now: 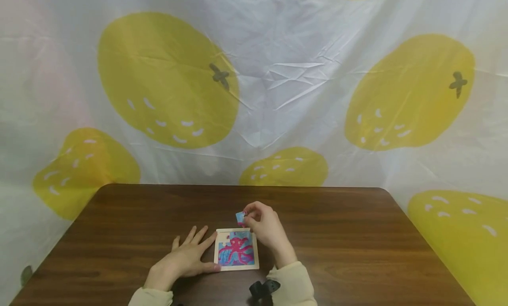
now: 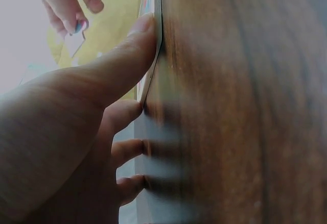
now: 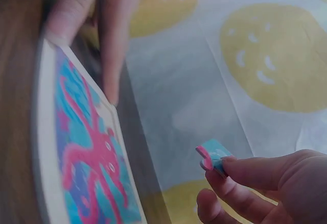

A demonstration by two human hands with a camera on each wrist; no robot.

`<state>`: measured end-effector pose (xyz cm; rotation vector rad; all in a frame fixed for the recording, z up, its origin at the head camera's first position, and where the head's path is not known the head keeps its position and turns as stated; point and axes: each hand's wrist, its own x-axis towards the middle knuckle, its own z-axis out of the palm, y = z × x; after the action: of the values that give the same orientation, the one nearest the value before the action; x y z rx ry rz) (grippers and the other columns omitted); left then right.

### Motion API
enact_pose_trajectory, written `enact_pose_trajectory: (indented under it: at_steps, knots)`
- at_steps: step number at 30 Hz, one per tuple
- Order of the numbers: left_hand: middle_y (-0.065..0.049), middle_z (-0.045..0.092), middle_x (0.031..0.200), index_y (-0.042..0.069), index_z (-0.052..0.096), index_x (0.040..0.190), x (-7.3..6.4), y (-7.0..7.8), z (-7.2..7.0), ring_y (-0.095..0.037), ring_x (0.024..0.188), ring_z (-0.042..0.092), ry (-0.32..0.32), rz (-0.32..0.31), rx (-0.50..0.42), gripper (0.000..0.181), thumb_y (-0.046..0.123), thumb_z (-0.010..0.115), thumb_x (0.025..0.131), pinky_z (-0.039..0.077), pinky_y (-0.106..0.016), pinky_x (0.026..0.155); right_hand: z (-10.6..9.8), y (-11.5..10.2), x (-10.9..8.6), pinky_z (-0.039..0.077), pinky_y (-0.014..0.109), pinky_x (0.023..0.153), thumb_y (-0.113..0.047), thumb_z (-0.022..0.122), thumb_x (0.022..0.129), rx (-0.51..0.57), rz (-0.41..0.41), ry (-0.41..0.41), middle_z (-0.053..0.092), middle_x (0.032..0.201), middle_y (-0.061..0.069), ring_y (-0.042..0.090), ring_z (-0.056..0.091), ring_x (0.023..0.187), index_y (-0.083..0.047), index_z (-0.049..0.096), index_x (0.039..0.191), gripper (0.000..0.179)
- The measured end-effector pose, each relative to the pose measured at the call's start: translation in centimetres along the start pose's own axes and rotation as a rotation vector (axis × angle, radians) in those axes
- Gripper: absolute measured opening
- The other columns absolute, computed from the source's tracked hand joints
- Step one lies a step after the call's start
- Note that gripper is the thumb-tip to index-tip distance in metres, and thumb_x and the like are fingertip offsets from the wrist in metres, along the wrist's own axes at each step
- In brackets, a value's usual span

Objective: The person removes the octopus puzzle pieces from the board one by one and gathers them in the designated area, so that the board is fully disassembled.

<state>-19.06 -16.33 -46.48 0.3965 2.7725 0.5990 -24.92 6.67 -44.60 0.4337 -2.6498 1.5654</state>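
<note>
A square jigsaw puzzle with a pink octopus on blue lies in a pale wooden frame on the table. Bare wood shows in its upper left corner, where the picture is absent. My right hand pinches a blue and pink puzzle piece between thumb and fingertips, held above the far edge of the frame. My left hand lies at the frame's left side with fingers spread. Its thumb touches the near left corner, and its index fingertip rests at the far left corner.
The brown wooden table extends to both sides of the puzzle. Behind it hangs a white cloth printed with yellow fruit. A black strap device sits at the right sleeve cuff.
</note>
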Motion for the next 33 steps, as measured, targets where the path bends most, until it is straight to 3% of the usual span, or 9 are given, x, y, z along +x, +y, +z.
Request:
enact_pose_trajectory:
  at_steps: [9,20,33]
  knots:
    - [-0.015,0.02,0.16,0.019,0.034,0.154,0.0,-0.2,0.0,-0.043,0.146,0.008,-0.008,0.0,0.004,0.094,0.067,0.066,0.079,0.004,-0.074,0.105,-2.9,1.0,-0.1,0.051,0.034,0.06,0.0,0.067,0.09,0.071,0.012,0.07,0.066,0.076,0.003,0.028,0.062,0.064,-0.006,0.065,0.102,0.014]
    - [-0.015,0.02,0.16,0.018,0.034,0.154,0.0,-0.2,0.0,-0.044,0.145,0.008,-0.001,0.004,-0.001,0.095,0.066,0.067,0.079,0.004,-0.074,0.105,-6.0,3.9,-0.5,0.049,0.032,0.06,0.002,0.069,0.087,0.121,0.105,0.202,0.067,0.076,0.007,0.027,0.061,0.062,-0.002,0.066,0.101,0.015]
    - [-0.016,0.021,0.159,0.017,0.035,0.153,0.1,-0.1,0.0,-0.045,0.145,0.008,-0.004,0.007,-0.009,0.094,0.065,0.067,0.079,0.004,-0.075,0.104,-7.1,7.3,-1.5,0.047,0.031,0.055,0.003,0.068,0.086,0.07,0.215,0.24,0.067,0.075,0.012,0.025,0.06,0.059,0.002,0.064,0.098,0.013]
